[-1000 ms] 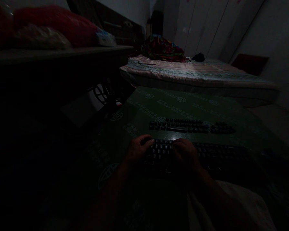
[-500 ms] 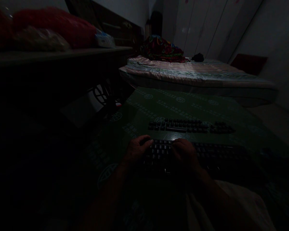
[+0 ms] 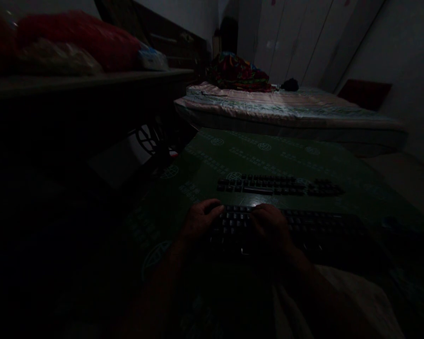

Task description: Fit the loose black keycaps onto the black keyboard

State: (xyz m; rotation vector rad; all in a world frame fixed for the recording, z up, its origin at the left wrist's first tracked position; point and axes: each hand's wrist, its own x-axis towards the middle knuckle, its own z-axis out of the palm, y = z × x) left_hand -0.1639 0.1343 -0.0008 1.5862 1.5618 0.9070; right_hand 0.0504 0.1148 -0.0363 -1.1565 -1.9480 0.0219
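Note:
In dim light a black keyboard (image 3: 233,225) lies on the green printed table cover. My left hand (image 3: 201,217) grips its left end, the thumb resting over the upper left corner. Over the middle-left of the keyboard is my right hand (image 3: 270,223), its fingers drawn together at the upper rows; whatever they pinch is hidden. Light key switches or bare spots show between the hands, and several bare places appear along the lower rows. Beyond the keyboard, loose black keycaps (image 3: 257,190) are laid out in rows, a long space bar among them.
Pale cloth (image 3: 356,287) lies at the near right, under my right forearm. A small dark object (image 3: 392,222) sits right of the keyboard. Past the green table (image 3: 240,153) stands a bed (image 3: 286,106) with a bundled red blanket (image 3: 236,73). A shelf at left holds red bags (image 3: 77,37).

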